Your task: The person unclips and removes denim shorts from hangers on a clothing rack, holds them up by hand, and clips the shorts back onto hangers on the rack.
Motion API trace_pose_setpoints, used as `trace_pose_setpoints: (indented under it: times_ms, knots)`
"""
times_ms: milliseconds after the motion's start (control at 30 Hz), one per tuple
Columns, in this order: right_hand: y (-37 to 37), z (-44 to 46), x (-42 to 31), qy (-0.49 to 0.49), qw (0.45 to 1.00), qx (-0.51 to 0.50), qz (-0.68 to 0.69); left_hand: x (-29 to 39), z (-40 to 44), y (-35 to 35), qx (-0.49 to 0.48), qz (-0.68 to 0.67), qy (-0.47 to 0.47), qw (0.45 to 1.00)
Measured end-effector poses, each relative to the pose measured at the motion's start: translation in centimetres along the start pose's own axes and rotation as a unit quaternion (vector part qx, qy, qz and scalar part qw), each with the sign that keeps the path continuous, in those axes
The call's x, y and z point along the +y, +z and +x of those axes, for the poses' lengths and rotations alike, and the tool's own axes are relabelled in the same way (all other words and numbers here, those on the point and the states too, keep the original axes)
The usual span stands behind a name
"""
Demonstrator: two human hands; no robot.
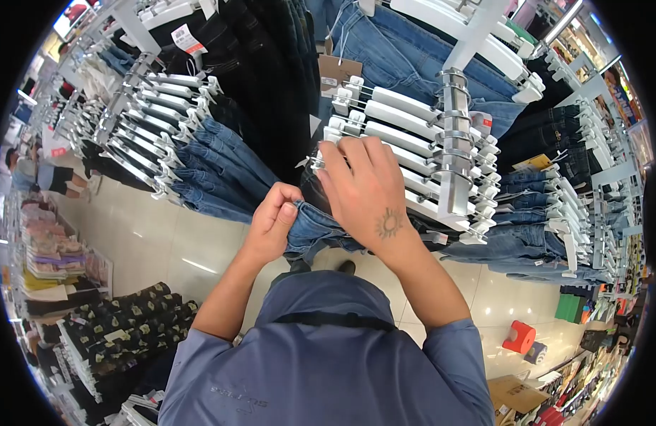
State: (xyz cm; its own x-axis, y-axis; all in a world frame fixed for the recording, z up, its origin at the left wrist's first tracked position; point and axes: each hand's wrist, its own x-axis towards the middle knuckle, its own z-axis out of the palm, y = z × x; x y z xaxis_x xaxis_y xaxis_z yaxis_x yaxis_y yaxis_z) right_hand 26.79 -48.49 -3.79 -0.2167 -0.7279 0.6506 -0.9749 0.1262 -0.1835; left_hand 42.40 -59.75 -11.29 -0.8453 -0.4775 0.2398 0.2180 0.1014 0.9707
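Observation:
My left hand (272,224) pinches the waistband of a pair of blue jeans (315,221), thumb on top. The jeans hang down in front of my body, just below the rail. My right hand (367,188) lies over the row of white clip hangers (395,113), its fingers curled around the clip end of one of them. The palm side and fingertips are partly hidden, so I cannot see whether that clip is squeezed apart. These hangers hang from a metal rail arm (456,142) by their hooks.
Hanging blue jeans (221,160) fill the rail to the left, with black trousers (246,64) behind. More jeans (530,238) hang at right. Patterned garments (129,323) stand lower left. A red object (519,336) and a cardboard box (516,394) sit at lower right on the tiled floor.

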Motion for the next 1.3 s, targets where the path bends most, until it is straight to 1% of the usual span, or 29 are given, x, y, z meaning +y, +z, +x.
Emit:
trace_pose_setpoints:
  times_ms: [33, 133, 200, 333, 400, 533, 600, 733, 800, 900, 1000, 1100, 1200, 1300]
  knots:
    - [0.2, 0.2, 0.0, 0.004, 0.999, -0.033, 0.003, -0.2, 0.2, -0.4, -0.004, 0.000, 0.001, 1.000]
    - [0.2, 0.5, -0.3, 0.014, 0.996, -0.085, -0.008, -1.0, 0.8, -1.5, -0.024, 0.002, 0.003, 1.000]
    - [0.2, 0.6, -0.5, 0.022, 0.996, -0.090, 0.003, -1.4, 1.4, -2.1, -0.051, 0.012, 0.005, 0.999]
    - [-0.5, 0.7, -1.1, 0.025, 0.995, -0.094, 0.024, -2.2, 2.6, -2.6, -0.069, 0.010, 0.008, 0.998]
    - [-0.8, 0.7, -1.4, 0.047, 0.992, -0.085, 0.079, -2.5, 3.0, -2.7, -0.068, 0.016, 0.020, 0.997]
    - [-0.7, 1.0, -1.8, 0.095, 0.980, -0.051, 0.167, -2.7, 3.6, -3.2, -0.084, -0.006, 0.009, 0.996]
    - [-1.0, 1.4, -2.0, 0.113, 0.972, -0.037, 0.202, -2.9, 3.8, -3.3, -0.079, -0.021, 0.021, 0.996]
    - [-1.4, 2.2, -2.5, 0.133, 0.959, -0.023, 0.251, -2.9, 4.2, -3.4, -0.046, -0.102, 0.035, 0.993]
    - [-1.5, 2.3, -2.3, 0.124, 0.960, -0.019, 0.252, -2.2, 4.3, -3.2, -0.029, -0.137, 0.043, 0.989]
    - [-1.6, 2.4, -2.1, 0.114, 0.957, -0.018, 0.265, -1.5, 4.3, -3.5, -0.030, -0.179, 0.042, 0.983]
    - [-1.6, 2.5, -2.1, 0.117, 0.950, -0.018, 0.288, -0.4, 4.1, -3.3, -0.027, -0.192, 0.039, 0.980]
    - [-1.7, 2.6, -2.2, 0.117, 0.950, -0.010, 0.289, 0.3, 4.3, -2.3, 0.012, -0.164, 0.066, 0.984]
    - [-1.9, 2.4, -2.2, 0.122, 0.949, 0.001, 0.290, 1.3, 4.8, -0.9, 0.081, -0.084, 0.105, 0.988]
    - [-1.9, 2.3, -2.1, 0.101, 0.951, 0.015, 0.290, 1.5, 4.7, -0.3, 0.061, -0.115, 0.064, 0.989]
